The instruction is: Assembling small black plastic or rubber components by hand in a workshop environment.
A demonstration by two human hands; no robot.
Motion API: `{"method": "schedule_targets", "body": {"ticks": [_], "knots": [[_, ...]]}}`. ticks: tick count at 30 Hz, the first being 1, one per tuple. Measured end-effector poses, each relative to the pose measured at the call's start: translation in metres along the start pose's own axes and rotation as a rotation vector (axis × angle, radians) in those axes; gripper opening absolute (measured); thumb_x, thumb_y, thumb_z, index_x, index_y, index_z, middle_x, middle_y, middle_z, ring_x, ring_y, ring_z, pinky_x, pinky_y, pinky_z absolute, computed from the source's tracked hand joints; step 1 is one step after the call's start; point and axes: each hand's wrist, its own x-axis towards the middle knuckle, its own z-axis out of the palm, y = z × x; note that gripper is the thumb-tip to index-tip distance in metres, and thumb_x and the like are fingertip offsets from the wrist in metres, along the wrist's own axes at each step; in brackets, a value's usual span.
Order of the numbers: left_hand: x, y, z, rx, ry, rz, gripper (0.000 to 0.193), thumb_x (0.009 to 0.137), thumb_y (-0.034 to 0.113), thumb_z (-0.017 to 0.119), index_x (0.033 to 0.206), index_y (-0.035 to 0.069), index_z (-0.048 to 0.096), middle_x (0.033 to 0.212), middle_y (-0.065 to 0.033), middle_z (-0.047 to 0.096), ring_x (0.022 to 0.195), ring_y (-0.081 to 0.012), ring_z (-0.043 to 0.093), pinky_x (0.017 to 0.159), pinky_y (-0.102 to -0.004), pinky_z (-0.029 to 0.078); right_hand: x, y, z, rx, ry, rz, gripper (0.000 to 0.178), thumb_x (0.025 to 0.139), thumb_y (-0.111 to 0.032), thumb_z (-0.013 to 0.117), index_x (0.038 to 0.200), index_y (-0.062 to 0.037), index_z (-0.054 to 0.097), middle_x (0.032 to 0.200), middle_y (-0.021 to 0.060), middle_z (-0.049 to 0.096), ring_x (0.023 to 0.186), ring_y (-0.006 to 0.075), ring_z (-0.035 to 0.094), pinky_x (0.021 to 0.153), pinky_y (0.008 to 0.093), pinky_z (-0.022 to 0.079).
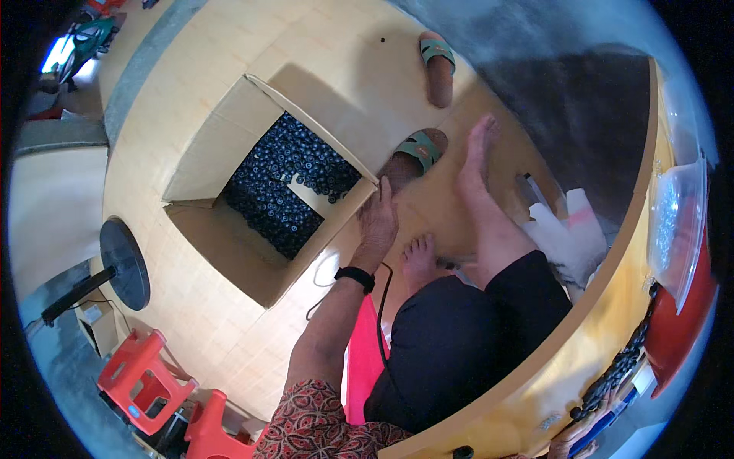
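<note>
My left hand (pixel 378 220) reaches forward past a dark wristband. Its fingers are stretched out against the right outer side of an open cardboard box (pixel 229 256), close to the corner. Inside the box lies a heap of small round black pieces (pixel 279 180), with a bare tan patch showing among them. My right hand (pixel 585 437) shows only in part at the bottom right, by the wooden tabletop. It is near a strand of shiny black pieces (pixel 615 375) and a blue-edged item; its fingers are too unclear to read.
A clear plastic container (pixel 677 229) and a red bowl-like thing (pixel 699 306) stand along the tabletop (pixel 527 398). Green-strapped sandals (pixel 437 69) lie beyond my bare feet. Red plastic stools (pixel 141 382) and a round black base (pixel 126 264) are at left. A dark cable runs beside my left arm.
</note>
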Motion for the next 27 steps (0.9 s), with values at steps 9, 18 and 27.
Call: {"method": "schedule_targets", "body": {"ticks": [9,18,27], "knots": [[-0.007,-0.008,0.016,-0.03,-0.24,-0.006,0.054,0.088,0.014,0.058,0.138,0.0,0.042,0.135,-0.0252,0.048,0.125,-0.0414,0.048,0.104,-0.0509,0.039,0.015,-0.017,-0.004,-0.311,-0.013,0.547,0.074,0.102,-0.052,0.019,0.154,-0.0004,0.008,0.163,0.0122,0.002,0.151,0.0214,0.0,0.122,0.0349,0.002],[-0.008,-0.024,0.032,0.4,-0.194,-0.097,0.054,0.088,0.008,0.054,0.14,-0.002,0.041,0.139,-0.0216,0.046,0.126,-0.0396,0.047,0.103,-0.047,0.041,-0.005,-0.015,-0.01,-0.357,-0.068,0.386,0.08,0.1,-0.058,0.019,0.154,-0.0023,0.005,0.164,0.0103,0.0,0.151,0.0203,-0.001,0.122,0.0359,0.001],[-0.021,-0.045,0.027,0.577,-0.038,0.095,0.062,0.084,0.009,0.059,0.143,0.004,0.039,0.128,-0.0178,0.053,0.119,-0.0364,0.055,0.104,-0.0478,0.044,0.013,-0.002,0.001,-0.242,0.047,0.528,0.084,0.098,-0.063,0.021,0.155,-0.0032,0.005,0.164,0.0084,-0.001,0.151,0.02,-0.002,0.122,0.036,0.001]]}}
